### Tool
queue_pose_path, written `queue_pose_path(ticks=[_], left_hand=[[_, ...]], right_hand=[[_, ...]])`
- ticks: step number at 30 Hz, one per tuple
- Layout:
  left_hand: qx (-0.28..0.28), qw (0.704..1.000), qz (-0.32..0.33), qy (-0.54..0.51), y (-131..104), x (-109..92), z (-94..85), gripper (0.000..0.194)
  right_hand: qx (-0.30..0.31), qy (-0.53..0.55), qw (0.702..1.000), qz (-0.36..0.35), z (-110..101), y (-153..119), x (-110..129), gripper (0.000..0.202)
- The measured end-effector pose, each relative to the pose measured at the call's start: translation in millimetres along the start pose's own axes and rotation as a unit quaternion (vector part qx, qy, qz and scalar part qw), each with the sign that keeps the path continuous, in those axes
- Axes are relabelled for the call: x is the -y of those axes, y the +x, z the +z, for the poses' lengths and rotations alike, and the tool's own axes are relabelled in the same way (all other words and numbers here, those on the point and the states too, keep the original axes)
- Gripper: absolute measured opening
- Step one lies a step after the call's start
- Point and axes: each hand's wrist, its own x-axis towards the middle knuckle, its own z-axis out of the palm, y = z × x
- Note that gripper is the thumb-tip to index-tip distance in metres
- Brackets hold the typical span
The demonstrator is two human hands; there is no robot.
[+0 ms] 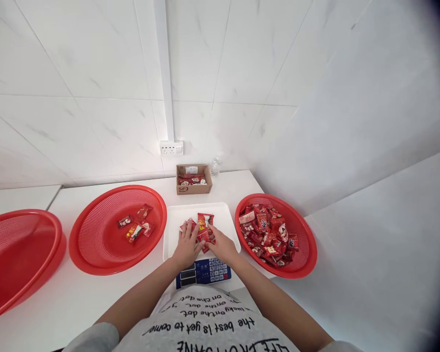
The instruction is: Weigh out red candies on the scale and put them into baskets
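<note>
Several small red snack packets (206,221) lie in a loose heap on the white tray of a weighing scale (172,230). My left hand (186,247) rests over the left side of the heap, its fingers stretched out and apart. From the right, my right hand (222,244) has thumb and fingers around the edge of a red packet; its outer fingers are partly hidden. Below the tray, the scale's blue keypad panel (204,273) shows between my forearms. The packets under my palms are covered.
A red basket (311,247) heaped with packets stands right of the scale. Another red basket (91,230) on the left holds several packets. At the far left is a third red basket (40,259). Behind sit a cardboard box (194,188) with packets and a clear glass-like item (216,166).
</note>
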Motion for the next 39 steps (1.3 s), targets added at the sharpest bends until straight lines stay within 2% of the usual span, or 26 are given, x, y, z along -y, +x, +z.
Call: queue_pose_path(ticks=[2,5,9,11,15,19,22,25,27,30,35,39], left_hand=[[-0.003,0.999,-0.008,-0.032,0.0,-5.1,-0.5,0.057],[0.004,0.998,-0.032,-0.045,1.2,-4.4,-9.2,0.068],[0.036,0.996,-0.088,0.003,5.0,8.4,-28.4,0.074],[0.054,0.994,-0.092,0.035,6.9,14.3,-34.5,0.072],[0.061,0.993,-0.078,0.069,7.9,16.7,-30.7,0.066],[0.030,0.994,-0.077,0.073,3.8,11.1,-22.9,0.063],[0.018,0.996,0.008,0.084,1.1,7.2,-27.0,0.060],[0.064,0.981,0.142,0.113,4.3,5.0,-32.7,0.074],[0.092,0.969,0.184,0.137,10.1,4.6,-32.3,0.081],[0.091,0.968,0.167,0.166,20.3,4.5,-25.2,0.076],[0.032,0.974,0.115,0.193,26.5,0.3,-14.3,0.064],[0.015,0.979,0.063,0.191,23.4,-5.4,-16.6,0.061]], right_hand=[[-0.007,0.011,1.000,0.023,-2.2,2.7,-3.3,0.066],[-0.007,0.005,1.000,0.027,-3.9,7.3,-8.5,0.062],[-0.007,0.001,1.000,0.021,-3.9,13.0,-14.4,0.057],[-0.004,0.003,1.000,0.014,-3.3,15.4,-14.8,0.056],[0.009,0.005,1.000,0.001,-2.3,18.0,-8.2,0.054],[0.006,0.010,1.000,-0.003,-3.0,16.2,-2.9,0.054],[-0.013,0.032,0.999,-0.005,-2.6,12.9,-7.5,0.053],[-0.034,0.069,0.997,-0.001,-0.2,9.6,-16.4,0.051],[-0.040,0.097,0.995,-0.001,1.6,6.9,-21.4,0.051],[-0.049,0.129,0.990,-0.001,2.4,0.8,-25.9,0.047],[-0.069,0.203,0.977,0.019,-0.3,-12.8,-30.2,0.043],[-0.056,0.335,0.937,0.082,-2.0,-19.6,-35.7,0.042]])
